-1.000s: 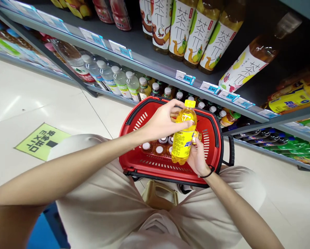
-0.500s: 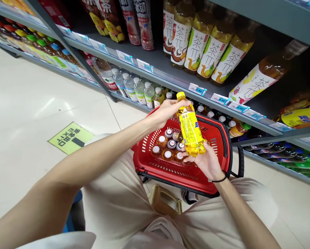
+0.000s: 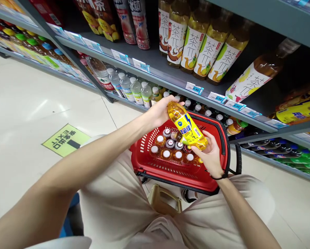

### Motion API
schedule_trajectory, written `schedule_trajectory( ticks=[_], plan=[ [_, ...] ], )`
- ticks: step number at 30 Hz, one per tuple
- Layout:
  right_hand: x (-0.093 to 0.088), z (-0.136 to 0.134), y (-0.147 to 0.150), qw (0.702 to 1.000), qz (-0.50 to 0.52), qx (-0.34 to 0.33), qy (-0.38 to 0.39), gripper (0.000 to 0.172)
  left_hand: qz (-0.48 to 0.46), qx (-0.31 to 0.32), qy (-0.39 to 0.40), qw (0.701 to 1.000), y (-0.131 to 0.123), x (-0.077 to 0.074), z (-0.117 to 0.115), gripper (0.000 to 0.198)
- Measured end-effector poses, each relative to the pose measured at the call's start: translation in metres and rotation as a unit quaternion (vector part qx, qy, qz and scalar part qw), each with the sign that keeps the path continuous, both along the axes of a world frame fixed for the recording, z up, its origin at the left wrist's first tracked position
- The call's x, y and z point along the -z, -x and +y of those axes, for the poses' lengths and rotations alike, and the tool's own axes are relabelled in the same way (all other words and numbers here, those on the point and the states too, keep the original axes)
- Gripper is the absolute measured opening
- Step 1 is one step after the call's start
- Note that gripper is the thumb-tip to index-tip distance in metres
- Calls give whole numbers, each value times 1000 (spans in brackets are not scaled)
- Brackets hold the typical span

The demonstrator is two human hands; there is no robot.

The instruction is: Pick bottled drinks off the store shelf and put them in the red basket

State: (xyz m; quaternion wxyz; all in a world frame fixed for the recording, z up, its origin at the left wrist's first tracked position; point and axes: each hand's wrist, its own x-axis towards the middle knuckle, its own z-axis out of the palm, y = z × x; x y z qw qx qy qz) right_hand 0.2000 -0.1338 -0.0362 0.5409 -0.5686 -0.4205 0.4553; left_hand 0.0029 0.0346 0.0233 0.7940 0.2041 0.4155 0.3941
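A bottle of yellow drink (image 3: 188, 127) with a yellow and blue label is tilted above the red shopping basket (image 3: 170, 168). My left hand (image 3: 162, 111) is closed around its upper end, hiding the cap. Against its base, at the lower right, the thumb and fingers of my right hand (image 3: 210, 154) grip it. Several small bottles with pale caps (image 3: 166, 154) stand inside the basket beneath it. The held bottle covers part of the basket's inside.
Ahead is a grey shelf (image 3: 167, 76) with upright tea bottles (image 3: 192, 45) and price tags. One tea bottle (image 3: 256, 79) leans at the right. Capped bottles (image 3: 135, 90) line the lower shelf. A beige stool (image 3: 157, 200) is under me, and a yellow-green floor sign (image 3: 63, 138) lies at left.
The bottle has been turned, so its label front with the blue logo now faces me. Its top has tipped to the left, and my left hand now covers the cap.
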Motion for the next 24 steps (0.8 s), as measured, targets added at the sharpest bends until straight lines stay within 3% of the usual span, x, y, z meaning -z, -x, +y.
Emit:
schedule_trajectory(
  ticks=[3, 8, 15, 17, 24],
  plan=[
    [0, -3, -2, 991, -111, 18, -79, 86, 0, -15, 5, 1000, 2, -4, 0, 7],
    [5, -6, -15, 941, -246, 41, -230, 87, -25, -42, 24, 998, 1, -3, 1, 6],
    [11, -3, -35, 872, -356, -2, -336, 83, -42, -57, 36, 997, 0, -2, 2, 5],
    [10, -4, -33, 880, -348, 5, -323, 82, -42, -59, 41, 997, 0, -2, 2, 5],
    [0, -10, -13, 969, -182, 50, -162, 85, -43, -56, 6, 997, -5, 5, -5, 12]
  ],
)
